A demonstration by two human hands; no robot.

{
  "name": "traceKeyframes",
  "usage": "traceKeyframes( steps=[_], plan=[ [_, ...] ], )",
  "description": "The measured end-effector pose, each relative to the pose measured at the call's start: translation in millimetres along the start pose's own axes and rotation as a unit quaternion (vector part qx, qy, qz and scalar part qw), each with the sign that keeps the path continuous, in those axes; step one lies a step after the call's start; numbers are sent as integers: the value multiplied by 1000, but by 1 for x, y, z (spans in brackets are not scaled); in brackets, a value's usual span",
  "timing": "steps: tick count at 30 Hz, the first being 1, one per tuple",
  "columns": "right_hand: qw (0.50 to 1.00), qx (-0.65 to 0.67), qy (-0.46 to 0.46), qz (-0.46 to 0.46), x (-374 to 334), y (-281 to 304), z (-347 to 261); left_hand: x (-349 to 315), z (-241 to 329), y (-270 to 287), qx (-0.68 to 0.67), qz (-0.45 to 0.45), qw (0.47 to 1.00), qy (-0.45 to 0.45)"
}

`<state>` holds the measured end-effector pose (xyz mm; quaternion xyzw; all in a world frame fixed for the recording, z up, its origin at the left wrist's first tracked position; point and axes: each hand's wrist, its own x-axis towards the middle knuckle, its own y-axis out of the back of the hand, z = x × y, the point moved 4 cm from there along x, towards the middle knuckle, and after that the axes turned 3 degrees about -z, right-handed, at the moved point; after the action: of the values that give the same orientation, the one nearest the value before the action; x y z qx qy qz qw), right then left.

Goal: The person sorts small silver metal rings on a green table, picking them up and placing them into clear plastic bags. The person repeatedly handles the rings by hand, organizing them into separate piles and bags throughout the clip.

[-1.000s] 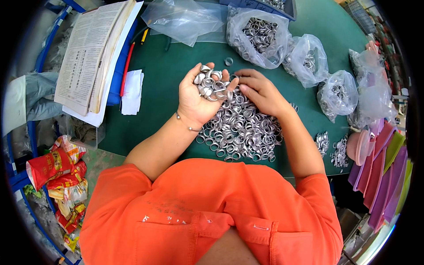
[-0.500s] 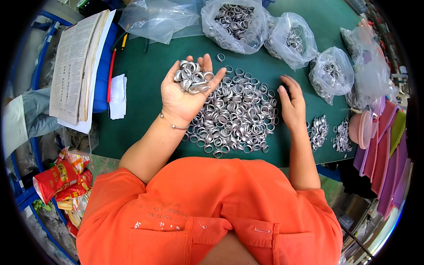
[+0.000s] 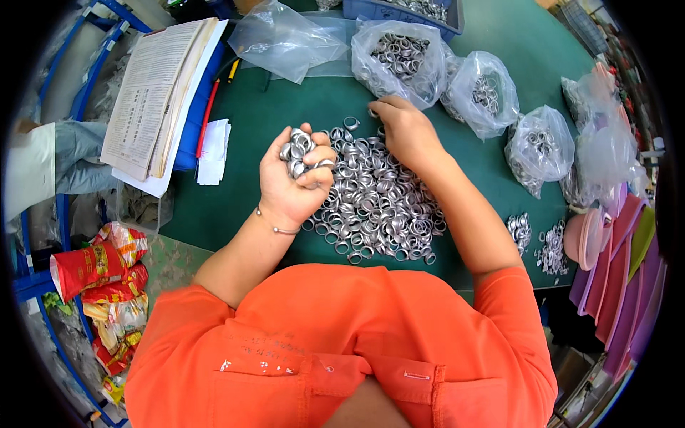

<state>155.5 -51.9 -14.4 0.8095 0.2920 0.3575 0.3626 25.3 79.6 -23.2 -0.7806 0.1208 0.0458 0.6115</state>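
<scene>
A handful of silvery metal rings (image 3: pixel 297 151) rests in my left hand (image 3: pixel 289 185), whose palm faces up with the fingers curled round them. My right hand (image 3: pixel 408 135) reaches over the far edge of a large heap of similar rings (image 3: pixel 374 203) on the green tabletop (image 3: pixel 285 107). Its thumb and fingers are closed at the tips, where a single metal ring (image 3: pixel 372 113) shows. The thumb is mostly hidden. One loose ring (image 3: pixel 351 123) lies between the two hands, just beyond the heap.
Clear plastic bags of rings (image 3: pixel 399 60) stand at the back and right, before a blue bin (image 3: pixel 407 13). Two small piles of metal parts (image 3: pixel 551 251) lie at the right. Papers (image 3: pixel 153 100), a red pen (image 3: pixel 207 118) and a white slip (image 3: pixel 214 153) are at the left.
My right hand has moved from the heap's right side to its far edge, closing on a ring. My left fingers have curled further round their handful. The view has shifted slightly.
</scene>
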Motion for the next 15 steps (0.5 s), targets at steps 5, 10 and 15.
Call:
traceKeyframes(
  steps=[5, 10, 15],
  plan=[
    [992, -7, -78, -101, 8, -11, 10, -14, 3, 4, 11, 3, 1000, -10],
    [970, 219, -100, 12, -15, 12, -11, -8, -3, 5, 41, -9, 999, 1],
    [828, 508, -217, 97, -50, 16, -19, 17, -21, 4, 53, -19, 998, 27]
  ],
)
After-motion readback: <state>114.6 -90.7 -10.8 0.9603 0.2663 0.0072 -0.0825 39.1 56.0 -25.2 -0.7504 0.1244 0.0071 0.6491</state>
